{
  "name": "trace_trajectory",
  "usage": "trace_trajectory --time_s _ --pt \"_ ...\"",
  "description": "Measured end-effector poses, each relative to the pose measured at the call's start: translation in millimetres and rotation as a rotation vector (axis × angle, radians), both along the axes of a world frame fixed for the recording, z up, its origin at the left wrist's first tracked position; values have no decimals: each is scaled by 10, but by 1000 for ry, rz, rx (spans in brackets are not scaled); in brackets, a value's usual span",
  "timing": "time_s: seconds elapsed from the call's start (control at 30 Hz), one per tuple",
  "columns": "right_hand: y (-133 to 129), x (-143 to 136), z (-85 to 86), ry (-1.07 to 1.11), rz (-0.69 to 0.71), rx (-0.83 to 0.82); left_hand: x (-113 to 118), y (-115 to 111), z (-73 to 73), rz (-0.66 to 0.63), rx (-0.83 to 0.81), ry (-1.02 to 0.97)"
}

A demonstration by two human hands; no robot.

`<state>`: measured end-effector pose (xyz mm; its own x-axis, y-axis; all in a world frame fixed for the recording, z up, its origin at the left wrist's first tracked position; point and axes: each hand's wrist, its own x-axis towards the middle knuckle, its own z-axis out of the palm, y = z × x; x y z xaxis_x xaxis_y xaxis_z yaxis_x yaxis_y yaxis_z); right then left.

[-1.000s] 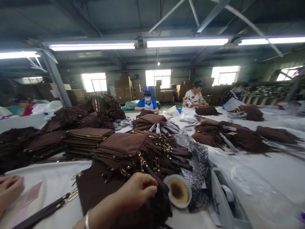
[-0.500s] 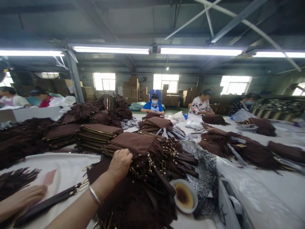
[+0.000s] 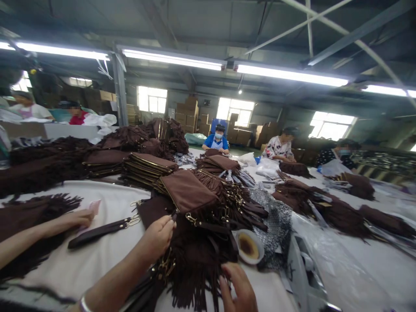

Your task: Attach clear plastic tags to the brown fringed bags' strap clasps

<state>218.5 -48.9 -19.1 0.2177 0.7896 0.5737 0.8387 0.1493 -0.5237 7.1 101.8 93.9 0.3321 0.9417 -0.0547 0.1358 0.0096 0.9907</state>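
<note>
Half a second ago the top bag lay flat and our right hand was not in sight. Now the top bag (image 3: 190,190) is tipped toward us, and our right hand (image 3: 238,288) has come in at the near side. We think this means that bag is the one being worked on. It is on the near side of the pile (image 3: 209,178), around the middle. Its zip edge faces left and near, and its long way seems to run from far left to near right. A gold clip (image 3: 191,219) sits at its near end. Our left hand (image 3: 162,234) has its fingers pressed together, pinching a small dark bit by the near corner. Our right thumb and fingers are spread apart by the fringe (image 3: 191,286); we cannot tell if they touch it.
</note>
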Motion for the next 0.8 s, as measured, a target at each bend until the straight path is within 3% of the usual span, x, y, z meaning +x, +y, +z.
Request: trace_trajectory --time_s 0.07,0.17,0.27,0.4,0.47,0.6,0.8 --pt "240 -128 139 -40 20 120 -19 -227 -67 -32 -78 -67" --pt "556 -427 318 -86 43 113 -15 -536 -178 -98 -134 -119" --pt "699 -683 292 -107 -8 73 -50 -778 -296 -143 -164 -169" --pt "635 -752 104 -124 -66 94 -178 -1003 -330 -154 -155 -172" --pt "553 -706 99 -106 -77 110 -232 -1085 -295 -247 -123 -74" --pt "389 -608 302 -74 -30 79 -219 -1203 -248 -399 -134 24" --pt "294 -581 617 22 32 78 -3 -1281 -151 -359 -111 64"
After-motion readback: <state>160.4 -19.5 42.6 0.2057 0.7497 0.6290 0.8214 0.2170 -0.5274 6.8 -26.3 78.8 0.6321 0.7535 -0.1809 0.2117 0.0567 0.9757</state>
